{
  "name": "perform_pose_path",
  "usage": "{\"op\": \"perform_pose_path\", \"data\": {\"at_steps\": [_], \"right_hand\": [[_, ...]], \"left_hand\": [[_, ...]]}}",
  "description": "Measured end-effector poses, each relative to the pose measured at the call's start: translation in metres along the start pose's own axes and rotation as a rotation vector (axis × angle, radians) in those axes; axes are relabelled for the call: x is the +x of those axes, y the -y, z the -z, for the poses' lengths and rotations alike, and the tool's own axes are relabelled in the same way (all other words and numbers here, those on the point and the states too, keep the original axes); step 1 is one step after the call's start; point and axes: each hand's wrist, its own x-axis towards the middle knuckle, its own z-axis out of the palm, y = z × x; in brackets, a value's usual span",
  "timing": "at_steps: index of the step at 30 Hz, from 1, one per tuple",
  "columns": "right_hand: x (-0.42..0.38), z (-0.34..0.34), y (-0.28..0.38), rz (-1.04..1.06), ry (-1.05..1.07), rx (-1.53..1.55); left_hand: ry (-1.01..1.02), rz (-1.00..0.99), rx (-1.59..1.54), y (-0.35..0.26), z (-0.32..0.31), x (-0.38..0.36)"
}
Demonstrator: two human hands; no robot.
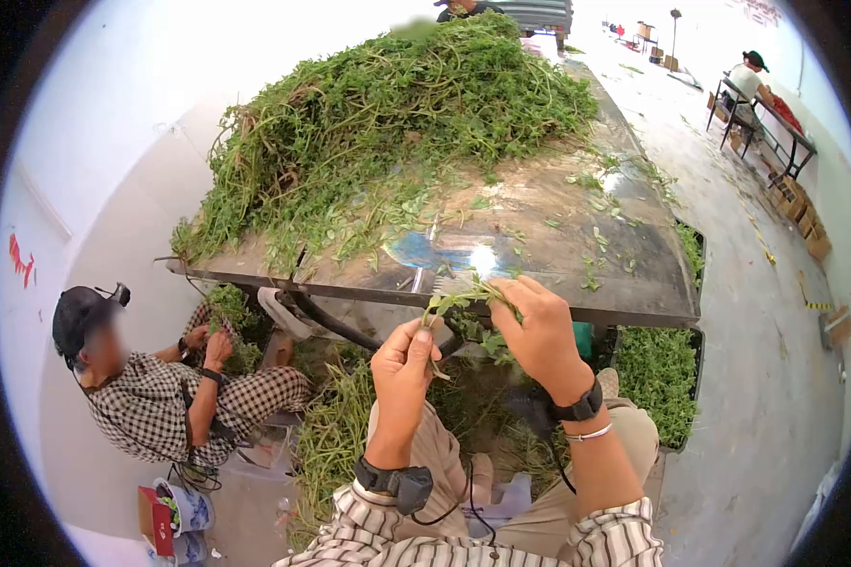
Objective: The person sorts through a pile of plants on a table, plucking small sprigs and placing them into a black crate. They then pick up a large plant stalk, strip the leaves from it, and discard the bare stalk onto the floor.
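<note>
My left hand (404,367) is closed in a pinch on the lower end of a green plant stem (452,300), just in front of the table's near edge. The fingers of my right hand (537,331) are closed on the leafy end of the same stem, to the right and slightly higher. The stem runs between both hands. Behind them is the worn table (624,283), strewn with loose leaves. A large heap of green plants (397,104) lies on it.
A co-worker in a checked shirt (151,397) sits at the left, handling greens. Cut stems (336,425) lie below by my legs. A crate of leaves (654,378) stands under the table's right side. Another person (747,80) sits at the far right.
</note>
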Motion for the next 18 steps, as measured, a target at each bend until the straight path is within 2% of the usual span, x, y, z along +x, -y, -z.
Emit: {"op": "perform_pose_path", "data": {"at_steps": [2, 6, 9, 11, 12, 14, 15, 17, 18], "right_hand": [[0.000, 0.000, -0.002, 0.044, 0.024, -0.070], [-0.002, -0.001, -0.003, 0.042, 0.046, -0.098], [0.000, 0.002, -0.004, 0.045, -0.002, -0.055], [0.002, 0.007, -0.002, -0.008, -0.067, 0.021], [0.003, 0.008, -0.002, -0.005, -0.066, 0.022], [0.004, 0.013, -0.002, -0.130, -0.095, 0.185], [0.004, 0.014, -0.003, -0.126, -0.098, 0.181], [0.001, 0.016, -0.005, -0.422, -0.080, 0.511], [0.002, 0.021, -0.007, -0.424, -0.079, 0.509]], "left_hand": [[-0.083, -0.049, 0.014, -0.004, -0.002, 0.000], [-0.074, -0.020, 0.044, -0.001, 0.010, 0.002], [-0.053, 0.012, 0.066, 0.005, 0.013, 0.002], [0.074, 0.027, 0.099, 0.003, 0.013, 0.000], [0.072, 0.025, 0.099, 0.003, 0.011, 0.000], [0.139, -0.024, 0.090, 0.002, 0.005, -0.001], [0.165, 0.017, 0.106, -0.001, 0.005, -0.002], [0.170, 0.022, 0.100, -0.004, -0.001, -0.003], [0.170, 0.029, 0.100, -0.004, -0.003, -0.003]]}}
